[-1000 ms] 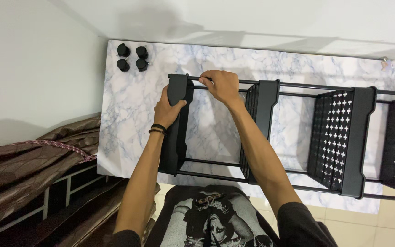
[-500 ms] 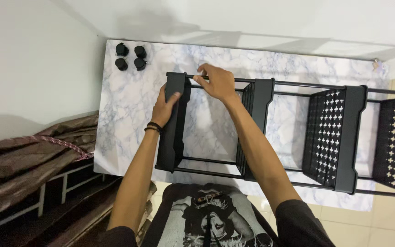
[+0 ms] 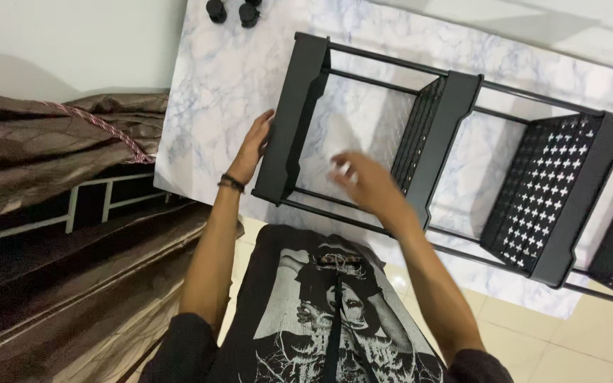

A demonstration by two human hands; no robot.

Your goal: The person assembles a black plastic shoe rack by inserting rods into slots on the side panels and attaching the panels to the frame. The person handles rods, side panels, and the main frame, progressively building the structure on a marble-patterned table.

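Black metal rack (image 3: 455, 135) lying lengthwise left-to-right, left hand (image 3: 253, 145) bracing end panel (image 3: 292, 120)

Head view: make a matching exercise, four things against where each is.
Things:
1 left hand
2 right hand
3 black caps
4 brown cloth

Places:
A blurred, over the rack's open end bay
B top edge, on the marble table
C left of the table
D on the end panel of the black rack

Pairs: 1-D, 2-A, 3-B, 4-C
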